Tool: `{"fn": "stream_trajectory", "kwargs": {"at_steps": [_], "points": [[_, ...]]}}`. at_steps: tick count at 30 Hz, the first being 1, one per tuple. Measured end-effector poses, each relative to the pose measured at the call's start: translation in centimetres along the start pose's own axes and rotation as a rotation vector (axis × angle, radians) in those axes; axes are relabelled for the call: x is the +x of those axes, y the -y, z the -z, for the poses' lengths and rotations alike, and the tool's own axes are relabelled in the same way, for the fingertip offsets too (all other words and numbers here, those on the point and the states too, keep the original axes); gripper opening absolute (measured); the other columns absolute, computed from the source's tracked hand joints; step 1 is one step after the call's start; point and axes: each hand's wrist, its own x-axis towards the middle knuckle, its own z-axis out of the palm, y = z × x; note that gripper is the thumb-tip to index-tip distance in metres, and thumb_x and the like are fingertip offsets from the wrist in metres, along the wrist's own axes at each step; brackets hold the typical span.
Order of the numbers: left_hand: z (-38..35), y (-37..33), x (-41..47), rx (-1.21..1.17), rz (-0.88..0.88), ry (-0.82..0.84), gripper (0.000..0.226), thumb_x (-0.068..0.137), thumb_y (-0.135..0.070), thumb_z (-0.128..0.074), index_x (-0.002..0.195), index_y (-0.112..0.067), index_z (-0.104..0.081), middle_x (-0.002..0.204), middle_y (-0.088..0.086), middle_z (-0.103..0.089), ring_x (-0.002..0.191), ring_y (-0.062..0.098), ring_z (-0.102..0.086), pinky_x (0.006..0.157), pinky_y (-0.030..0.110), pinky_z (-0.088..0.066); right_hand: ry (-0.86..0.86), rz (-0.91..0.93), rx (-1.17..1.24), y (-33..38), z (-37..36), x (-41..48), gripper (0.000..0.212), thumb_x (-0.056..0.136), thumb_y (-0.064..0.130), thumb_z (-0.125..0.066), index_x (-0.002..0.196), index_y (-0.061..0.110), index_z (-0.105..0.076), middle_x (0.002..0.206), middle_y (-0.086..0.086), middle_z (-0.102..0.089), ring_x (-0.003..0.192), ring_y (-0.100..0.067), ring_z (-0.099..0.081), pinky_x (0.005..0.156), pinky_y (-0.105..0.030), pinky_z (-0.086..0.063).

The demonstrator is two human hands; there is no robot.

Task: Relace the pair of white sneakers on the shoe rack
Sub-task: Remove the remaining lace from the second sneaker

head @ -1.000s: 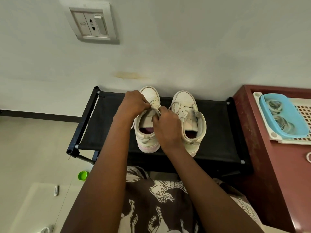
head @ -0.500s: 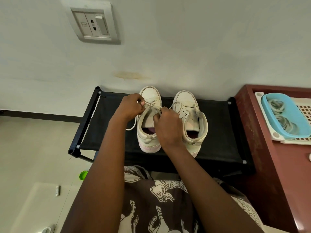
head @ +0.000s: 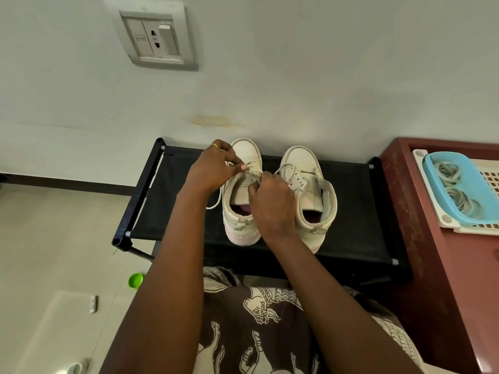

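Note:
Two white sneakers stand side by side, toes to the wall, on the black fabric shoe rack (head: pixel 351 211). Over the left sneaker (head: pixel 244 228) both hands work. My left hand (head: pixel 213 168) pinches one end of its white lace (head: pixel 216 203) at the sneaker's left side; a loop of that lace hangs down onto the rack. My right hand (head: pixel 272 203) pinches the lace at the top eyelets and hides part of the tongue. The right sneaker (head: pixel 310 190) stands untouched, its laces loose across the eyelets.
A maroon cabinet (head: pixel 432 292) stands right of the rack, bearing a white basket (head: pixel 421 184) and a blue tray (head: pixel 472 201) of rubber bands. A wall socket plate (head: pixel 156 39) is above. A green cap (head: pixel 135 280) lies on the floor at the left.
My left hand has shifted left and farther toward the wall, drawing the lace out to the side. My right hand stays pinched at the tongue.

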Motion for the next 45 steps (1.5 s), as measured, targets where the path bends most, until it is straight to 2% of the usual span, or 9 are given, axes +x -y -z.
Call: {"fn": "stream_trajectory", "kwargs": {"at_steps": [8,12,16,21,24,27,34,39,45], "points": [[-1.0,-0.1,0.2,0.126,0.044,-0.051,0.009,0.092,-0.007,-0.052,0.098,-0.008,-0.059,0.125,0.001,-0.042,0.101,0.018,-0.053,0.081,0.036,-0.046,-0.007,-0.006,-0.008,0.1,-0.1,-0.1,0.029,0.098,0.022,-0.042,0.114,0.004,-0.057,0.106,-0.012,-0.062,0.095,-0.025,-0.060,0.074,-0.031,-0.044],[-0.3,0.9,0.2,0.070,0.130,-0.127,0.023,0.091,0.009,-0.037,0.098,-0.002,-0.057,0.133,0.016,-0.033,0.109,0.029,-0.049,0.083,0.014,-0.032,0.001,0.000,-0.026,0.1,0.0,-0.1,0.030,0.098,0.022,-0.041,0.115,0.003,-0.057,0.109,-0.013,-0.062,0.098,-0.027,-0.059,0.077,-0.033,-0.044],[0.7,2.0,-0.1,0.005,0.239,-0.172,0.026,0.099,-0.007,-0.036,0.112,-0.001,-0.057,0.133,0.017,-0.035,0.100,0.027,-0.047,0.081,0.022,-0.030,0.002,0.004,-0.020,0.2,0.0,-0.2,0.030,0.097,0.020,-0.042,0.115,0.002,-0.058,0.108,-0.014,-0.062,0.098,-0.029,-0.060,0.076,-0.035,-0.044],[1.5,1.8,-0.5,-0.130,0.030,-0.114,0.019,0.091,-0.029,-0.056,0.103,-0.026,-0.070,0.114,-0.002,-0.060,0.103,0.010,-0.053,0.095,0.029,-0.038,0.017,0.004,-0.027,0.4,0.1,-0.1,0.029,0.097,0.019,-0.041,0.114,0.002,-0.058,0.108,-0.014,-0.062,0.098,-0.030,-0.059,0.077,-0.035,-0.043],[1.2,1.3,-0.4,0.085,0.079,-0.008,0.016,0.080,-0.045,-0.066,0.094,-0.038,-0.070,0.115,-0.016,-0.060,0.120,0.015,-0.042,0.093,0.033,-0.024,0.016,0.005,-0.039,0.3,0.1,-0.1,0.029,0.098,0.019,-0.041,0.114,0.002,-0.058,0.108,-0.014,-0.061,0.099,-0.030,-0.059,0.077,-0.035,-0.043],[0.6,0.7,-0.5,0.249,0.130,-0.003,0.018,0.086,-0.037,-0.064,0.102,-0.031,-0.069,0.125,-0.013,-0.055,0.126,0.022,-0.030,0.083,0.032,-0.015,0.019,0.003,-0.036,0.3,0.1,-0.1,0.029,0.098,0.019,-0.041,0.114,0.002,-0.057,0.109,-0.014,-0.061,0.099,-0.030,-0.058,0.077,-0.035,-0.043],[2.0,1.7,-1.0,-0.175,0.110,-0.122,0.019,0.063,-0.038,-0.058,0.062,-0.056,-0.064,0.103,-0.021,-0.058,0.119,0.022,-0.047,0.101,0.048,-0.034,0.011,0.007,-0.036,0.3,0.0,-0.1,0.029,0.098,0.019,-0.040,0.115,0.002,-0.057,0.108,-0.014,-0.061,0.097,-0.030,-0.059,0.077,-0.035,-0.044],[1.1,0.4,-1.2,0.060,0.049,-0.055,0.010,0.083,-0.033,-0.062,0.083,-0.040,-0.069,0.120,-0.019,-0.056,0.128,0.016,-0.028,0.087,0.035,-0.015,0.022,0.000,-0.051,0.4,-0.1,0.0,0.029,0.098,0.019,-0.040,0.114,0.002,-0.057,0.109,-0.014,-0.061,0.099,-0.030,-0.059,0.078,-0.036,-0.044],[0.5,0.5,-0.3,0.216,0.075,-0.047,0.014,0.086,-0.035,-0.064,0.093,-0.027,-0.073,0.125,-0.015,-0.054,0.127,0.022,-0.024,0.100,0.042,-0.023,0.027,0.003,-0.053,0.3,0.0,0.0,0.030,0.098,0.019,-0.040,0.114,0.001,-0.057,0.109,-0.014,-0.061,0.099,-0.030,-0.059,0.077,-0.036,-0.043]]}}
